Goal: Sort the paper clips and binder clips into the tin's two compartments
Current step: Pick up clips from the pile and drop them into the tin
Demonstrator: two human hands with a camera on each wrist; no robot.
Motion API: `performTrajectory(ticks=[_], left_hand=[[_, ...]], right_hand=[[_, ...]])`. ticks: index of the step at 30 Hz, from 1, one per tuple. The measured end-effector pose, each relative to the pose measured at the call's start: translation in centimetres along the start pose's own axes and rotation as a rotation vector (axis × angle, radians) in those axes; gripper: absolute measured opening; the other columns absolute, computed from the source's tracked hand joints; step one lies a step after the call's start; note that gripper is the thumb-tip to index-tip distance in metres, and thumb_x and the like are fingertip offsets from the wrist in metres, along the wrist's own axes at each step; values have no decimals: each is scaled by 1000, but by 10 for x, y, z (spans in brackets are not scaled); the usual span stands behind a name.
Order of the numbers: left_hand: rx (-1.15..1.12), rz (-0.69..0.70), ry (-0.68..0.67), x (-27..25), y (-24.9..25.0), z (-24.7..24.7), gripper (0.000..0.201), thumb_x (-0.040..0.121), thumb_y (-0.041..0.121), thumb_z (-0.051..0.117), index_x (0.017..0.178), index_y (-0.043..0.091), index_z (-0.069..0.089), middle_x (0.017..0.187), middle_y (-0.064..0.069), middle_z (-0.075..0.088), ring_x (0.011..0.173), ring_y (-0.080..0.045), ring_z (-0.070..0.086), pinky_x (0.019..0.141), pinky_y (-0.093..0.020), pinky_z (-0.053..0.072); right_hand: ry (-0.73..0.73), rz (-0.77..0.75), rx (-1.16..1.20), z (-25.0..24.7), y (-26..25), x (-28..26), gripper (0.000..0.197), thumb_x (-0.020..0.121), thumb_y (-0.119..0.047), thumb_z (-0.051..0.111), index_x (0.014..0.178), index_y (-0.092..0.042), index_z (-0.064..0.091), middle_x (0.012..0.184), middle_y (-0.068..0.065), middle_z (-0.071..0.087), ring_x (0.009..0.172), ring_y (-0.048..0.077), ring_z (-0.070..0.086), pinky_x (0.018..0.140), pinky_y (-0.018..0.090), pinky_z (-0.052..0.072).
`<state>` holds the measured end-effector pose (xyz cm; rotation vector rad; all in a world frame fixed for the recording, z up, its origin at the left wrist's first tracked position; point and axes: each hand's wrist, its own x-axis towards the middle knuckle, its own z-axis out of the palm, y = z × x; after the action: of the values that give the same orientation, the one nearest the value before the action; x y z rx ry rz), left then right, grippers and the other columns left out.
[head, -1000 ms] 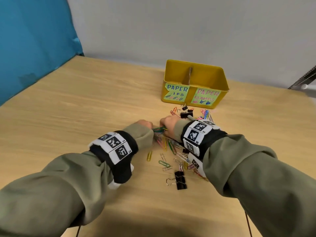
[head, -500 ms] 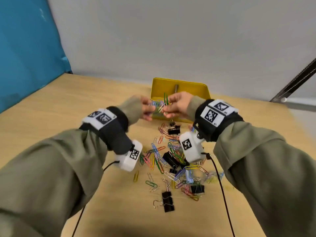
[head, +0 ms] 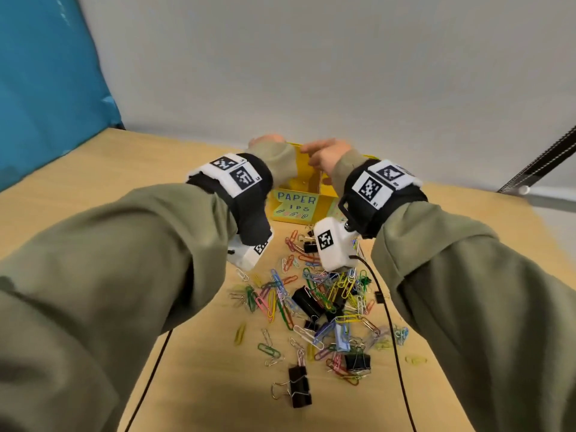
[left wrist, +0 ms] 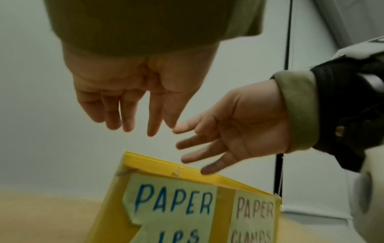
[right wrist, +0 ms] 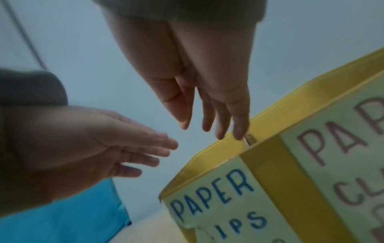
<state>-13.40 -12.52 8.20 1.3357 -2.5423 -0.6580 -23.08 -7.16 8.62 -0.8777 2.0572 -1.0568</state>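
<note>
Both hands are held over the yellow tin (head: 324,194), at 12 o'clock from the clip pile. The left hand (left wrist: 133,92) is spread, fingers straight and slack, nothing held. The right hand (left wrist: 232,125) is likewise spread and empty, its fingertips (left wrist: 207,170) just above the tin's front rim, near the divider. The two hands are close together but not touching.

The compartment under the hands is the one labelled in blue for paper clips (head: 327,291); its contents are hidden from every view.

Most of the task is judged outstanding: a dense mixed heap of coloured paper clips and black binder clips (head: 299,389) lies on the surface (head: 193,385) at 6 o'clock from the tin.

Notes for the release step:
- Palms are best kept over the left compartment, clear of the divider, so nothing spills across.
- Fingers should be checked for snagged clips before withdrawal.
- Binder clips are best taken singly, since wire clips tangle in their handles.
</note>
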Motion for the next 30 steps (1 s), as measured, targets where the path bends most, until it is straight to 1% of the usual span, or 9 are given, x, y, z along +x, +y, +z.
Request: performTrajectory(ticks=[3, 6, 7, 10, 14, 18, 21, 27, 30], left_hand=[[-112, 11, 129, -16, -20, 8, 30, 93, 23, 50, 114, 8, 65, 123, -12, 52, 116, -27, 49, 98, -30, 38], [-81, 74, -98, -49, -33, 22, 23, 90, 14, 55, 109, 7, 67, 109, -14, 61, 90, -21, 51, 67, -17, 34], [-35, 88, -235, -62, -38, 27, 24, 89, 12, 55, 110, 7, 65, 103, -13, 62, 87, -18, 49, 64, -17, 34], [93, 104, -525, -96, -55, 37, 33, 89, 23, 57, 121, 14, 57, 105, -3, 56, 91, -15, 48, 78, -22, 38], [234, 43, -640, -116, -68, 45, 68, 70, 42, 75, 130, 25, 47, 113, -3, 46, 104, -23, 49, 92, -35, 46], [278, -27, -638, -122, -73, 54, 68, 73, 17, 76, 133, 21, 43, 129, -7, 41, 116, -27, 46, 98, -36, 43], [221, -49, -621, -121, -75, 54, 66, 74, 11, 74, 132, 18, 44, 130, -6, 43, 117, -27, 48, 93, -33, 42], [172, -35, -564, -131, -71, 55, 87, 62, 55, 75, 130, 15, 39, 111, -2, 46, 99, -17, 48, 86, -30, 44], [259, -57, -528, -133, -58, 67, 88, 63, 55, 75, 131, 11, 37, 122, -8, 45, 107, -22, 50, 91, -34, 47]], right_hand=[[45, -155, -56, 2, 13, -19, 38, 83, 8, 44, 67, -22, 62, 78, 5, 61, 66, 17, 56, 65, 29, 50], [-259, -114, -284, 7, 29, -44, 36, 88, 9, 41, 68, -13, 62, 67, 2, 59, 56, 12, 55, 48, 15, 47], [-354, -92, -404, 12, 32, -50, 33, 89, 8, 39, 79, -8, 67, 74, 4, 62, 62, 13, 58, 52, 16, 50], [-455, -71, -883, 30, 39, -54, 40, 92, 0, 40, 127, -11, 58, 128, 9, 60, 116, 23, 57, 100, 34, 47], [-523, -155, -1336, 49, 60, -63, 39, 93, -9, 37, 131, -10, 47, 136, 10, 51, 122, 27, 50, 103, 48, 42], [-611, -177, -1411, 60, 71, -81, 42, 93, -5, 42, 135, -6, 45, 141, 11, 42, 127, 30, 45, 105, 43, 39], [-660, -203, -1328, 63, 76, -90, 51, 91, -1, 42, 139, -16, 43, 145, 7, 43, 129, 28, 46, 107, 40, 42], [-517, -277, -1057, 52, 80, -99, 41, 93, -15, 48, 134, -19, 47, 132, 6, 52, 119, 24, 52, 103, 38, 45], [-569, -239, -1163, 55, 86, -99, 71, 79, -42, 67, 138, -14, 39, 130, 8, 46, 119, 26, 49, 101, 41, 44]])
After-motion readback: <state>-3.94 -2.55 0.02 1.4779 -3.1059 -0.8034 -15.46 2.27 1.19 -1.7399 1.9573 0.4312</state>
